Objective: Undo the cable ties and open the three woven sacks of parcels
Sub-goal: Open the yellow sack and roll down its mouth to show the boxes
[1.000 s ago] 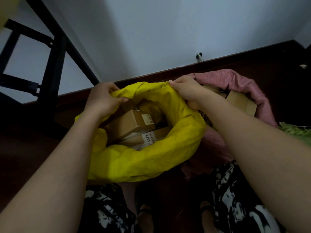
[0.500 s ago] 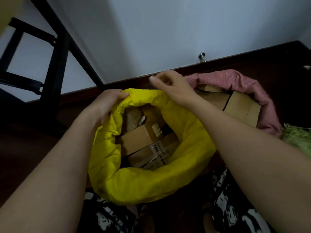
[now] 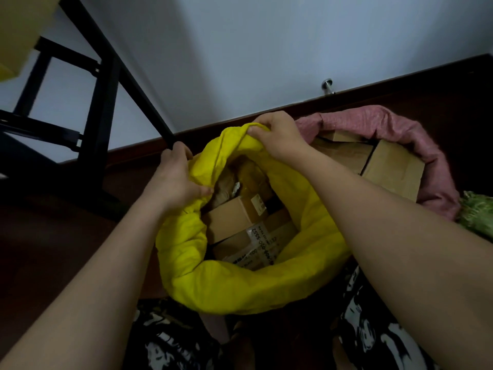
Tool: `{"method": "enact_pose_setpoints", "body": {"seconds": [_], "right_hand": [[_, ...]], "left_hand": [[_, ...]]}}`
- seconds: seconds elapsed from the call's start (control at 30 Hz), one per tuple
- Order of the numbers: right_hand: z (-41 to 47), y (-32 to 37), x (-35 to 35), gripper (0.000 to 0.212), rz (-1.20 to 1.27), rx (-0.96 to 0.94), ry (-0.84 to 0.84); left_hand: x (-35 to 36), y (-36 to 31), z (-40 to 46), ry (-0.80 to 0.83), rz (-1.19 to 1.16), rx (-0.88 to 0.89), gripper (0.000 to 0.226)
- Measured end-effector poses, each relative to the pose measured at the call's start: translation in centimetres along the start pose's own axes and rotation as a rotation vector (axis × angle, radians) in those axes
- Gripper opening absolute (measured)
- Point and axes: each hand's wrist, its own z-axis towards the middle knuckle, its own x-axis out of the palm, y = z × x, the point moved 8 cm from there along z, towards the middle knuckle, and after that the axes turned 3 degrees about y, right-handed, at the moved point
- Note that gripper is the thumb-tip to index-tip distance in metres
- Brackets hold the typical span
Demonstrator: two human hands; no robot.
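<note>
A yellow woven sack stands open on the floor in front of me, its rim rolled down in a thick ring. Cardboard parcels with white labels fill it. My left hand grips the sack's left rim, thumb inside. My right hand pinches the far rim, bunching the fabric. Behind it to the right a pink woven sack is open too, its rim rolled down around brown boxes. A green sack shows only at the right edge. No cable tie is visible.
A black metal frame with a slanted leg stands at the left, close to my left hand. A white wall and dark skirting run behind the sacks, with a metal door stop. My patterned trousers are below the yellow sack.
The yellow sack's mouth has widened and its rim sits lower. My right hand, off the fabric half a second ago, now pinches the far rim; my left hand has shifted down the left rim.
</note>
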Motion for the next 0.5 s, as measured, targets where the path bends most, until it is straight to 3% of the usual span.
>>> {"method": "enact_pose_setpoints", "body": {"seconds": [0.13,0.2,0.37,0.43,0.5], "right_hand": [[0.3,-0.6,-0.3,0.028,0.039,0.083,0.001],[0.3,-1.0,-0.2,0.025,0.063,0.125,0.058],[0.1,-3.0,0.0,0.030,0.210,0.290,0.199],[-0.1,-3.1,0.3,0.032,0.259,0.353,0.202],[-0.1,-3.3,0.5,0.036,0.360,0.411,0.156]], "left_hand": [[-1.1,0.9,-0.7,-0.128,-0.063,-0.025,0.025],[-1.0,2.2,-0.7,-0.086,-0.225,-0.111,0.024],[0.9,3.7,-0.7,0.203,-1.076,-0.381,0.013],[0.9,3.8,-0.1,0.191,-1.202,-0.408,0.014],[1.0,3.6,0.3,0.163,-1.142,-0.402,0.013]]}}
